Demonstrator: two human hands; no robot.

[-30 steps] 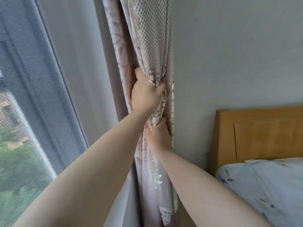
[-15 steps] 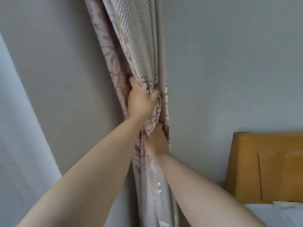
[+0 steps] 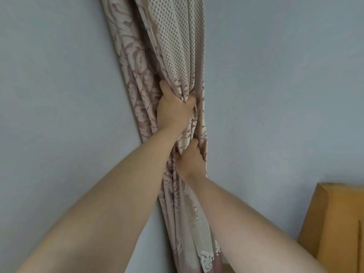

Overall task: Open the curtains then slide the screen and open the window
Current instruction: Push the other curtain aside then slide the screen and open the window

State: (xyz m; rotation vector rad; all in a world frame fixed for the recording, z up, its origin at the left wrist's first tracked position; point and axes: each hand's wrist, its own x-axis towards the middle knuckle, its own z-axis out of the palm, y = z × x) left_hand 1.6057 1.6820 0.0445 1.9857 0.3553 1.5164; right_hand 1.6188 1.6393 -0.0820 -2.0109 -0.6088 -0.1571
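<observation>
So, one bunched beige-pink floral curtain [image 3: 173, 62] mid-frame, two hands, left hand [image 3: 174, 110] and right hand [image 3: 190, 160] fisted tight around it

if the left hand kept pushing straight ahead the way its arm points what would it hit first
The bunched curtain it is already gripping: the left hand is closed around the folds. Behind the fabric is probably the wall corner, though depth there is unclear.

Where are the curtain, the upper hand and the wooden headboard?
curtain [image 3: 177, 46], head view: dotted fold above the hands.
left hand [image 3: 173, 109], head view: back of hand.
wooden headboard [image 3: 334, 223], head view: front panel.
</observation>
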